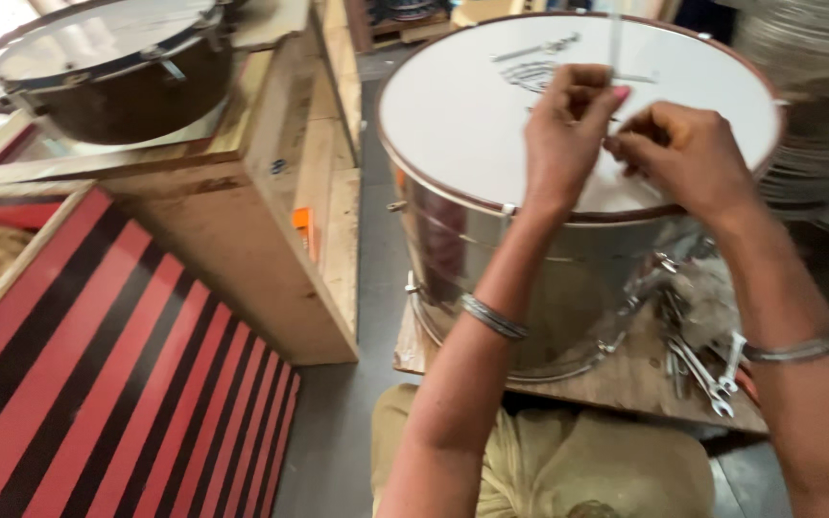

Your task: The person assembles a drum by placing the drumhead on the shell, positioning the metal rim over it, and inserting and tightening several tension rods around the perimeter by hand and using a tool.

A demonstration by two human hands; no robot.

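Observation:
A large drum with a white head (453, 115) and a shiny metal shell (568, 288) stands on a low wooden board (626, 384) in front of me. Both my hands hover over the near right part of the drum head. My left hand (563, 129) has its fingers closed, and a thin metal rod (615, 43) sticks up from them. My right hand (688, 153) is curled with its fingertips against the left hand; motion blur hides what it pinches. Each wrist wears a metal bangle. A dark drawn mark (534, 72) shows on the head beyond my hands.
Several spanners (702, 369) lie on the board at the drum's right foot. A second, dark-shelled drum (107, 67) rests on a wooden crate (242, 211) at the upper left. A red-and-black striped panel (98, 384) fills the lower left. Stacked metal hoops (817, 105) stand at the right.

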